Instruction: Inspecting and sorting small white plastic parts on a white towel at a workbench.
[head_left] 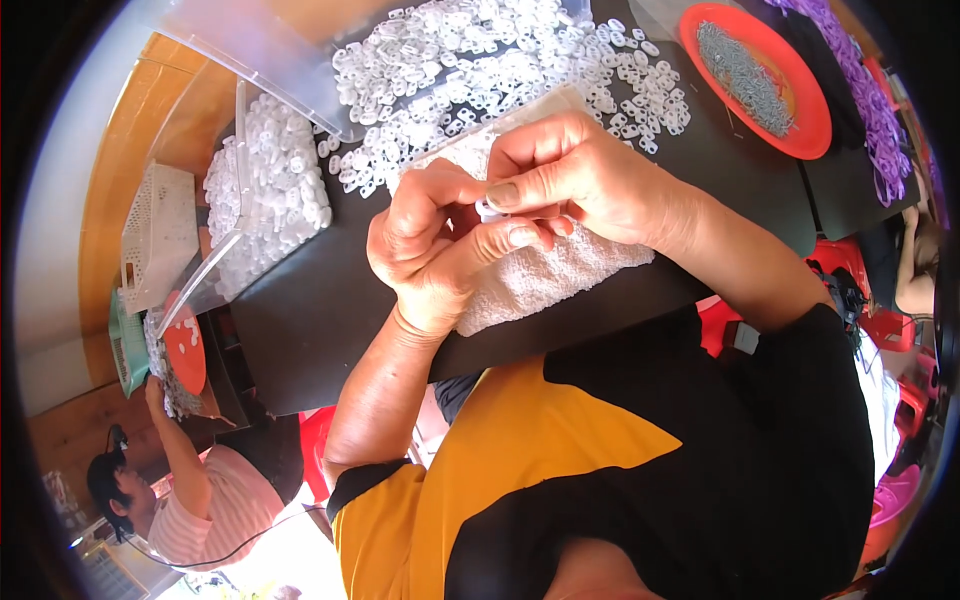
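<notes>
Head: two hands [590, 175], seemingly one white piece [487, 210].

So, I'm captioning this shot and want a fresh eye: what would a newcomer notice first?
Probably the left grip and right grip, meeting at a small white piece above a pale towel, mid-picture. Next, the mass of white plastic pieces spread over the dark table beyond them. Then the bright red-orange plate of grey metal bits, upper right.

Bright overall; hands [430, 240] fairly sharp; glare lower left; dark, warped fisheye rim.
</notes>
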